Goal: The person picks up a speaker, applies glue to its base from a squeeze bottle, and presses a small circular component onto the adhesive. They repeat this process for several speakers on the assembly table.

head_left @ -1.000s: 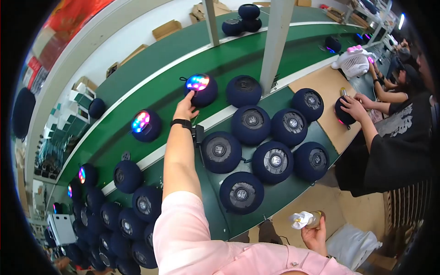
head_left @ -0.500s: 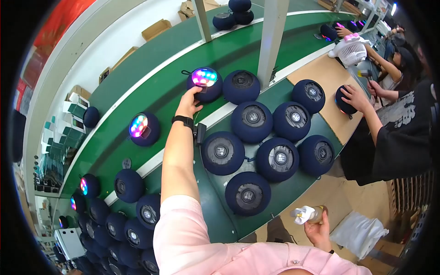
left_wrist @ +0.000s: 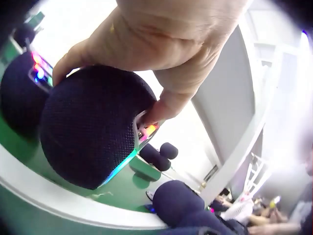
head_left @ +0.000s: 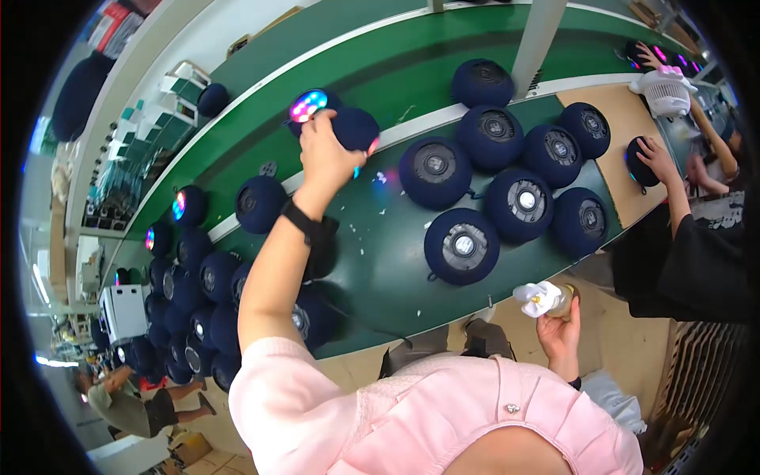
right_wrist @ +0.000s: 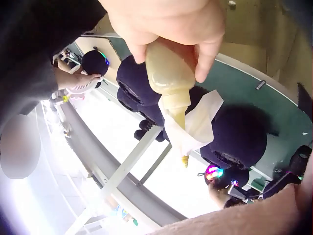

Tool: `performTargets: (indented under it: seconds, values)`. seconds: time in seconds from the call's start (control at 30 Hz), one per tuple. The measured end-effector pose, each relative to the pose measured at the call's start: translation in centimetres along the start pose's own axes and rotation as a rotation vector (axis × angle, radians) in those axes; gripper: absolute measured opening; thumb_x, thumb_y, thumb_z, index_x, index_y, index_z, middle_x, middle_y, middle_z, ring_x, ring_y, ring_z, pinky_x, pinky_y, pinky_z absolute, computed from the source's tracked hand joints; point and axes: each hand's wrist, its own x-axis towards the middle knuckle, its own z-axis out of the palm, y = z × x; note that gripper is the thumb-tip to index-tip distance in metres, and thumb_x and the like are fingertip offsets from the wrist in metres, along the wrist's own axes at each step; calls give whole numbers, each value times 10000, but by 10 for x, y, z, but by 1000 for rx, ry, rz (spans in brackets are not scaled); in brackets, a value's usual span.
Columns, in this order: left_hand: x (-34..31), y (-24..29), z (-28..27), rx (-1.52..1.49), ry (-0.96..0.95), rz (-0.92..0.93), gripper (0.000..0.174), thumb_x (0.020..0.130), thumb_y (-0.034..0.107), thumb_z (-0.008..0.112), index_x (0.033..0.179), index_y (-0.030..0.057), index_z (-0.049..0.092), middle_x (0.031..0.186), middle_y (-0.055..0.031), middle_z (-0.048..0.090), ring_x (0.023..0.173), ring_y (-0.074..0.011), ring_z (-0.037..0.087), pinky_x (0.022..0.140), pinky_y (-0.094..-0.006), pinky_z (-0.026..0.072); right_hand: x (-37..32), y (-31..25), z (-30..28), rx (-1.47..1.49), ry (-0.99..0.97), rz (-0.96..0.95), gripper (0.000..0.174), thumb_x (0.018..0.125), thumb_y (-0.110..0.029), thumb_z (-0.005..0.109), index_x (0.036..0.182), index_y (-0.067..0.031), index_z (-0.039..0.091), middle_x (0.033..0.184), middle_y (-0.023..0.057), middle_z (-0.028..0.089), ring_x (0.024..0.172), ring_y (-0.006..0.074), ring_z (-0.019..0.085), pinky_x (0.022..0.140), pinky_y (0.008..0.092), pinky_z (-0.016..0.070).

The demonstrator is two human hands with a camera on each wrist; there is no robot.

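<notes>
My left hand [head_left: 326, 158] [left_wrist: 166, 44] grips a round dark blue speaker [head_left: 356, 130] [left_wrist: 90, 127] tilted over, its glowing face turned down and sideways, above the white rail of the green belt. Right beside it on the belt is a second speaker with a lit multicoloured face [head_left: 309, 104] [left_wrist: 22, 95]. In my right hand [head_left: 560, 340] [right_wrist: 171, 22] is a yellowish squeeze bottle [head_left: 560, 301] [right_wrist: 168, 68], fingers around its body. White tissue-like material [head_left: 537, 298] [right_wrist: 200, 125] wraps the nozzle, whose tip [right_wrist: 185, 161] pokes out.
Several speakers [head_left: 435, 172] with round black bases up stand on the green table [head_left: 372, 277] at the right. More crowd together at the left [head_left: 183, 286]. A metal post [head_left: 540, 39] rises by the belt. Another person's hand [head_left: 659, 158] touches a speaker on a brown board [head_left: 606, 158].
My left hand has lifted a lit speaker off the belt and tipped its glowing face downward, moving it beside the other lit one. My right hand still holds the bottle. The head view has shifted.
</notes>
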Motion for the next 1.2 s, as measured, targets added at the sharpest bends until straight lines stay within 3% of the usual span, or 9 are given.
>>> performTargets:
  seconds: [0.27, 0.47, 0.6, 0.8, 0.87, 0.97, 1.07, 1.17, 1.2]
  values:
    - [-144, 5, -25, 374, -305, 495, 698, 515, 100, 716, 1155, 154, 443, 1025, -133, 441, 987, -299, 437, 773, -484, 348, 2, -1, 15, -95, -127, 22, 422, 857, -406, 538, 1133, -88, 513, 1121, 71, 572, 1049, 221, 544, 874, 357, 476]
    - [-147, 6, -45, 236, -569, 477, 665, 545, 256, 788, 1123, 110, 493, 975, -100, 498, 917, -278, 495, 709, -388, 432, 3, -1, 20, -75, -124, 26, 411, 858, -387, 542, 1136, -86, 514, 1133, 70, 566, 1077, 224, 524, 896, 371, 460]
    - [-53, -20, -37, -304, -281, 104, 427, 656, 278, 715, 961, 3, 596, 881, -178, 605, 865, -293, 582, 776, -354, 456, 2, 2, 19, -53, -60, -40, 457, 873, -411, 501, 1185, -79, 467, 1164, 97, 532, 1080, 253, 511, 908, 395, 449]
    - [94, -112, 15, -723, -120, -991, 752, 702, 461, 650, 1266, 22, 420, 1280, -197, 433, 1076, -384, 481, 820, -510, 420, -5, 0, 4, -54, 36, -96, 437, 862, -427, 512, 1153, -102, 501, 1126, 85, 564, 1052, 243, 538, 868, 388, 478]
    - [102, -134, 38, -885, -173, -1016, 861, 711, 525, 624, 1373, 112, 259, 1378, -203, 249, 1185, -454, 308, 873, -624, 335, -11, 1, 7, -30, 54, -108, 436, 856, -430, 521, 1142, -100, 506, 1115, 83, 571, 1038, 242, 548, 844, 388, 491]
    - [108, -128, 63, -832, -161, -1132, 802, 697, 506, 644, 1329, 115, 342, 1324, -172, 364, 1158, -390, 382, 887, -590, 333, -13, 0, 0, -21, 109, -104, 436, 846, -432, 536, 1124, -97, 512, 1104, 82, 579, 1018, 239, 562, 805, 386, 512]
    - [120, -173, 102, -967, -380, -844, 641, 646, 449, 700, 1178, 156, 495, 1088, -74, 582, 981, -233, 555, 853, -519, 354, -15, -1, -7, -39, 146, -54, 441, 841, -422, 549, 1133, -94, 507, 1110, 87, 576, 1032, 239, 557, 816, 388, 508]
    - [109, -104, 75, -915, -167, -859, 910, 550, 332, 797, 1300, 170, 309, 1216, -124, 470, 1078, -273, 486, 846, -562, 343, -8, 6, 2, 2, 182, -98, 444, 840, -405, 558, 1152, -95, 499, 1130, 87, 567, 1045, 246, 547, 845, 391, 491]
    - [113, -112, 95, -822, -171, -600, 1003, 506, 261, 822, 1310, 142, 235, 1270, -165, 388, 1129, -279, 435, 889, -514, 356, -4, 6, 4, -18, 146, -101, 443, 839, -391, 566, 1161, -95, 496, 1143, 87, 560, 1053, 244, 541, 860, 393, 480]
